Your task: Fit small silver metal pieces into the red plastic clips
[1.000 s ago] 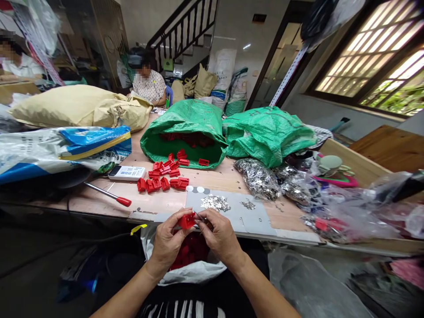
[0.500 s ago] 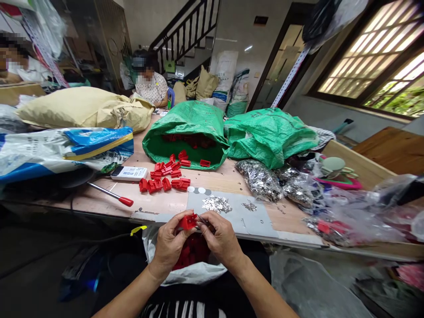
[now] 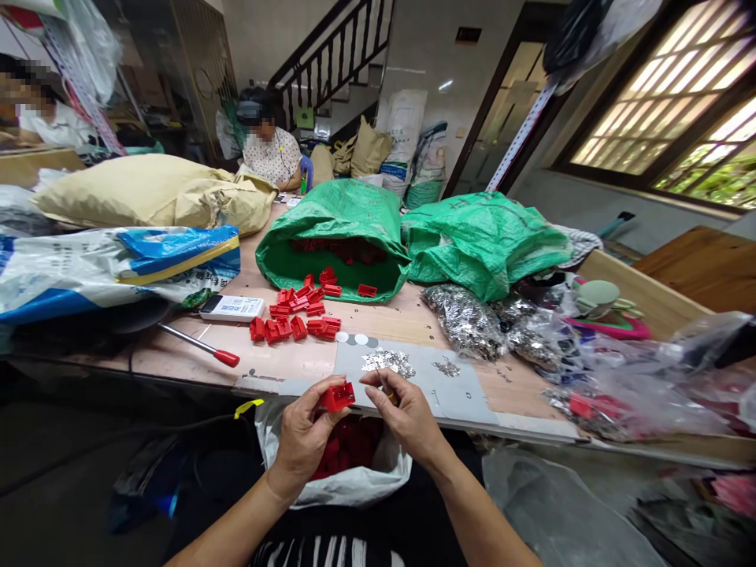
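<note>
My left hand (image 3: 302,433) grips a red plastic part (image 3: 337,397) above the table's front edge, its open side facing right. Just to the right, my right hand (image 3: 407,413) is closed on a thin tool (image 3: 388,388) with a brownish handle, apart from the red part. Below both hands an open white bag (image 3: 378,482) holds more red parts. Beyond them small silver metal pieces (image 3: 388,362) lie in a pile on a grey sheet (image 3: 422,393), with a smaller pile (image 3: 447,367) to the right.
Loose red parts (image 3: 298,302) lie before an open green sack (image 3: 331,206). A red-handled lever (image 3: 226,358) and a white device (image 3: 236,308) are at left. Clear bags of metal pieces (image 3: 464,319) lie at right. A person (image 3: 272,153) sits across the table.
My right hand has drawn back to the right with the tool, away from the red part. My left hand keeps the part in nearly the same place.
</note>
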`<act>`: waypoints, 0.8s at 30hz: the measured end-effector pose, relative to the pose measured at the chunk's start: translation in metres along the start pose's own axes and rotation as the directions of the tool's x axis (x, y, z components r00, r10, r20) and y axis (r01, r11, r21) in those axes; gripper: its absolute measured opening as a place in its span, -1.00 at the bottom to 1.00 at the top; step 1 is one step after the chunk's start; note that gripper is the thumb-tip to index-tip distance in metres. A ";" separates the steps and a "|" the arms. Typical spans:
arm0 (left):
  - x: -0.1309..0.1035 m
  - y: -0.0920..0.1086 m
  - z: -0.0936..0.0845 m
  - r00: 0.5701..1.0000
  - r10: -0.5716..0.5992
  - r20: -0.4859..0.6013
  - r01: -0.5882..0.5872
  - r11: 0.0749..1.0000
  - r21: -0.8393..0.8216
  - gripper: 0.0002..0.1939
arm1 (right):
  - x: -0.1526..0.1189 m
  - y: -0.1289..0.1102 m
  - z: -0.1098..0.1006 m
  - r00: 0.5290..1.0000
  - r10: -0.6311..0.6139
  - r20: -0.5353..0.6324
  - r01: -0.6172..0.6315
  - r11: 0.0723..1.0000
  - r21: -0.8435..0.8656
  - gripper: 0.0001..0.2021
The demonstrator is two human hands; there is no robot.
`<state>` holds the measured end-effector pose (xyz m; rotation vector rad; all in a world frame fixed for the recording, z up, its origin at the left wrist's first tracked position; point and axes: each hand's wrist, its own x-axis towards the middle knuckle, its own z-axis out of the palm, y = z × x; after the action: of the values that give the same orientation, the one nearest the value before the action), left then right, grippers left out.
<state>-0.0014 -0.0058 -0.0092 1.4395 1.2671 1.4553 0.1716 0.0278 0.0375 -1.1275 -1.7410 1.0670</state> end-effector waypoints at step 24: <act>-0.002 0.005 0.002 0.999 0.025 0.020 -0.026 0.999 0.038 -0.66 | 0.002 0.010 0.009 0.986 0.119 0.120 -0.140 0.972 0.190 -0.75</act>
<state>0.0014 -0.0086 -0.0053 1.4965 1.2751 1.4373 0.1657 0.0304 0.0255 -1.0863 -1.6182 1.3725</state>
